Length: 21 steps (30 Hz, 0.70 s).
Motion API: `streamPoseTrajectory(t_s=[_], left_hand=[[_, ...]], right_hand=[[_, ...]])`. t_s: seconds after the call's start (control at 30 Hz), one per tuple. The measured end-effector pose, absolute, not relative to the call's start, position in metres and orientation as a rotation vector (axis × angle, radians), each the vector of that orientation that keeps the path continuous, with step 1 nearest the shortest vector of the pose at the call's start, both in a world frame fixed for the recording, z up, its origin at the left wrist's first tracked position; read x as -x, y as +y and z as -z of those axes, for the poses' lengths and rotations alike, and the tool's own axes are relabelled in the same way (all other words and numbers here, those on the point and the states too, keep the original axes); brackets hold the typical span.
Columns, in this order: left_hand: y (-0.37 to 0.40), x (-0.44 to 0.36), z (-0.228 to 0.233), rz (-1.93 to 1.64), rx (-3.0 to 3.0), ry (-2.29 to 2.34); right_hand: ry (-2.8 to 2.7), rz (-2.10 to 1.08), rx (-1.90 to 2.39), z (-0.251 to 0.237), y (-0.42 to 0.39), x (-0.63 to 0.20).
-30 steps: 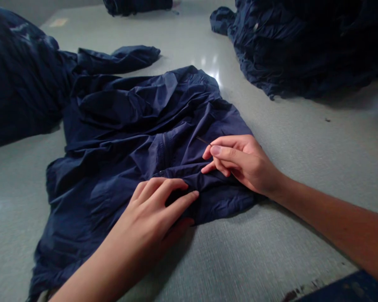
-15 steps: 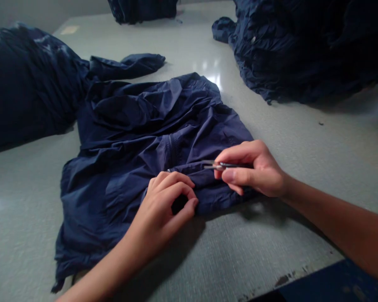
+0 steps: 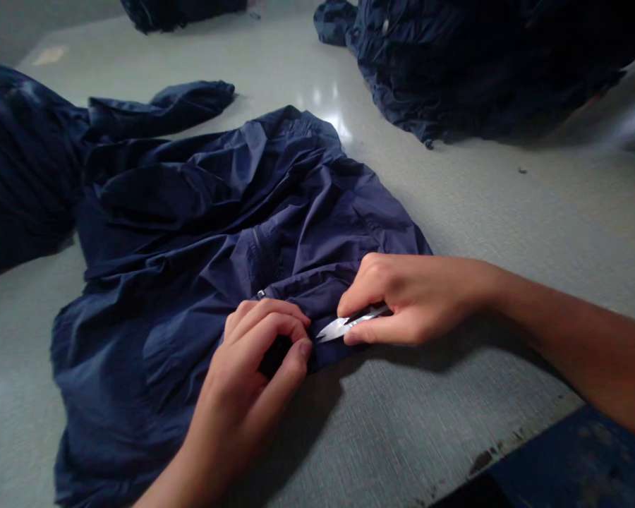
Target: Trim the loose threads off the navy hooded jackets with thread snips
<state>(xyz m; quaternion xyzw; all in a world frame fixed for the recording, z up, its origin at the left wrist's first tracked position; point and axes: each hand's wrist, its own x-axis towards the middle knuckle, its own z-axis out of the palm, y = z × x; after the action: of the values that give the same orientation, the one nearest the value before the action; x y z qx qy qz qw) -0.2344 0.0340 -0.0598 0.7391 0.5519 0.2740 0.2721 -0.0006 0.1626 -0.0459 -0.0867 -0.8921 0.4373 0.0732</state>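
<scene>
A navy jacket (image 3: 201,275) lies wrinkled across the table, with a zipper (image 3: 264,247) showing near its middle and a small metal zipper pull (image 3: 261,293) beside my left knuckles. My left hand (image 3: 259,360) pinches the garment's near edge between curled fingers and thumb. Held in my right hand (image 3: 396,296) are metal thread snips (image 3: 341,328). Their pointed blades lie low over the fabric's edge, just right of my left fingertips. The handles are mostly hidden in my palm.
A heap of dark navy garments (image 3: 466,70) fills the far right. Another dark pile (image 3: 21,169) sits at left, a sleeve (image 3: 164,109) trailing from it. More dark cloth (image 3: 180,10) is at the back. The table's chipped front edge (image 3: 481,462) runs along the lower right.
My right hand has brought the snips down and leftward, close to my left fingertips, and turned so its back shows more. The view has shifted, sliding the scene left.
</scene>
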Motion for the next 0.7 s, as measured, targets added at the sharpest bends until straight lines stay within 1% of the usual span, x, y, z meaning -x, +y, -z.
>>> streamPoseTrajectory(t_s=[0.37,0.47,0.6,0.7], left_hand=[[0.035,0.232,0.058,-0.768,-1.949,1.479],[0.034,0.236,0.056,-0.757,-1.933,1.49],[0.033,0.248,0.054,-0.663,-2.101,1.434],[0.032,0.259,0.056,-0.521,-2.267,1.388]], right_hand=[[-2.63,-1.373,0.277,0.046,0.164,0.0],[-2.607,-1.404,0.336,0.045,0.165,-0.001],[-2.654,-1.461,0.409,0.042,0.166,-0.003],[-2.73,-1.424,0.422,0.04,0.165,-0.004]])
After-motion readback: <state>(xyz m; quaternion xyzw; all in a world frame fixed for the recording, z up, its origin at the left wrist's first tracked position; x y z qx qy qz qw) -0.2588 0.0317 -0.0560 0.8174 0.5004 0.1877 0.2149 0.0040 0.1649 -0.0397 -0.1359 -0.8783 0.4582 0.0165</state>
